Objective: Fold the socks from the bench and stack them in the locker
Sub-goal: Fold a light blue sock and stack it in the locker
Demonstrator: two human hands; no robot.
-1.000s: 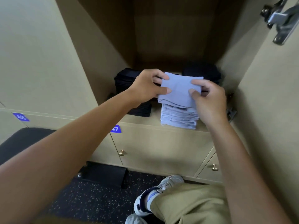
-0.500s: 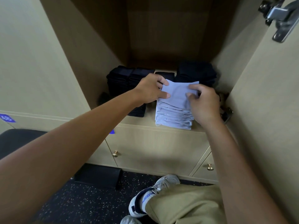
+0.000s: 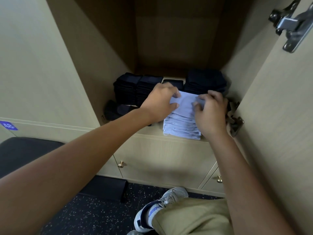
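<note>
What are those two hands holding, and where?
A folded light-blue sock atop the blue stack: left hand grips its left edge, right hand its right edge.

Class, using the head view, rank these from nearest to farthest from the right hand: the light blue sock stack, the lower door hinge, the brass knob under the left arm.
1. light blue sock stack: touching the right hand, on its left.
2. lower door hinge: just right of it.
3. brass knob: lower left, on the drawer front.
</note>
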